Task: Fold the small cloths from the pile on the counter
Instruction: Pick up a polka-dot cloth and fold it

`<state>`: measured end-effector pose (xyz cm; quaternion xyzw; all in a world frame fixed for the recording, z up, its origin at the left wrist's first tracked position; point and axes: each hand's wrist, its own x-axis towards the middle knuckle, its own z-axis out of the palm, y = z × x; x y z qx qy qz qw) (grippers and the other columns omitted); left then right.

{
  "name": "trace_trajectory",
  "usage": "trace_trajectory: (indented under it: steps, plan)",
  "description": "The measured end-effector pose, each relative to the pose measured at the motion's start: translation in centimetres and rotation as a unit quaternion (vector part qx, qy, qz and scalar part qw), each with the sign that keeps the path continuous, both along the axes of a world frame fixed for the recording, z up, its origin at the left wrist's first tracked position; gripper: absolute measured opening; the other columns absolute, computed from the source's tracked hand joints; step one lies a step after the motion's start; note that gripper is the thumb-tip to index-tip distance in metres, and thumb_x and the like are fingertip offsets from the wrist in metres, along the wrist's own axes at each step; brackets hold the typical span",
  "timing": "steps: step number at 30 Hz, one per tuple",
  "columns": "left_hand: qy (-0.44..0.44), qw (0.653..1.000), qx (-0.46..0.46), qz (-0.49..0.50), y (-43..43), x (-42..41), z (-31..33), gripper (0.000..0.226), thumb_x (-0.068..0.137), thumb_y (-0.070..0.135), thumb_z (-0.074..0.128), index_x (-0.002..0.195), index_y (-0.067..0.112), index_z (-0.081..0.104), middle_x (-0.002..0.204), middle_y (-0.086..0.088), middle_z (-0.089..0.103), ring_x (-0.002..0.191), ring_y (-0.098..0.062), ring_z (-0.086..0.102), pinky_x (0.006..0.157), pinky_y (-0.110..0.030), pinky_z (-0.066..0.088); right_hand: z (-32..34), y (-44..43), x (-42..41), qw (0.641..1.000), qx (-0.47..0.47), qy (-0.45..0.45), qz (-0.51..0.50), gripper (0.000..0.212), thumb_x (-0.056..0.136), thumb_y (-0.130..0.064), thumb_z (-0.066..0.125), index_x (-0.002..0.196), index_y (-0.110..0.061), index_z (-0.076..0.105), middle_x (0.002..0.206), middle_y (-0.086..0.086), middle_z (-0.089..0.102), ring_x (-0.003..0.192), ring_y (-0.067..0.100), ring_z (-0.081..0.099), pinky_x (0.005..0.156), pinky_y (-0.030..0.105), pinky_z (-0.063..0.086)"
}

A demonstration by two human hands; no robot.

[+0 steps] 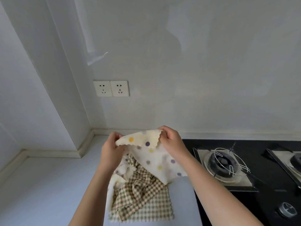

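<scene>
Dotted cloth (153,154) is hanging in the air, stretched between both hands over the far end of the pile (140,193). Left hand (111,150) is pinching its left top corner, fingers curling onto the edge. Right hand (171,139) is pinching the right top corner, thumb and fingertips closing on the scalloped edge. The top edge is sagging a little between the two grips. The rest is draping down and to the right, its lowest corner hanging over the pile; whether it is touching the cloths below is hard to tell from this angle.

The pile is lying on the counter (48,185) between the forearms. Crumpled brown-checked cloths are sitting on top of a flatter pale green-checked one, with cream fabric peeking out at the left side.

A black hob (236,203) is sitting just right of the pile, its nearer burner (223,163) carrying a wire pan support, and a knob (285,209) is showing near the front. Two sockets (111,88) are sitting on the wall (195,62) behind the counter.
</scene>
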<state>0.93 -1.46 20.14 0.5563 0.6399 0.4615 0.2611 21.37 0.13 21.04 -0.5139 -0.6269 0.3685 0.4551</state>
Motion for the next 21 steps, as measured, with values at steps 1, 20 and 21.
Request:
trace_trajectory:
  steps: [1, 20, 21]
  plan:
    - [-0.021, 1.0, -0.002, -0.005, 0.0, 0.2, 0.2, 0.027, 0.08, -0.008, 0.048, 0.081, 0.018, 0.055, 0.077, -0.002, 0.062, 0.068, -0.016, 0.051, 0.057, -0.026, 0.038, 0.2, 0.0, 0.4, 0.999, -0.032, -0.018, 0.019, 0.027, 0.09, -0.002, 0.051, 0.09, -0.024, 0.068, 0.083, 0.004, 0.067, 0.069, 0.012, 0.057, 0.066, 0.023, 0.044]
    - [0.016, 0.999, -0.029, -0.004, -1.3, -2.3, -0.3, 0.028, 0.09, 0.003, 0.042, 0.073, 0.015, 0.062, 0.052, 0.009, 0.054, 0.053, -0.016, 0.039, 0.047, -0.026, 0.03, 0.2, -0.3, 4.4, 0.987, -0.129, -0.098, -0.002, 0.021, 0.09, -0.015, 0.047, 0.093, 0.002, 0.057, 0.073, 0.004, 0.037, 0.069, 0.017, 0.039, 0.05, 0.022, 0.039]
    - [0.018, 0.999, -0.033, -0.011, -1.3, -2.4, -0.2, 0.027, 0.09, 0.005, 0.043, 0.073, 0.013, 0.062, 0.054, 0.008, 0.051, 0.054, -0.016, 0.039, 0.048, -0.027, 0.031, 0.2, -0.2, 4.4, 0.986, -0.131, -0.1, -0.009, 0.021, 0.091, -0.014, 0.046, 0.092, 0.005, 0.055, 0.071, 0.003, 0.034, 0.066, 0.017, 0.035, 0.051, 0.023, 0.039]
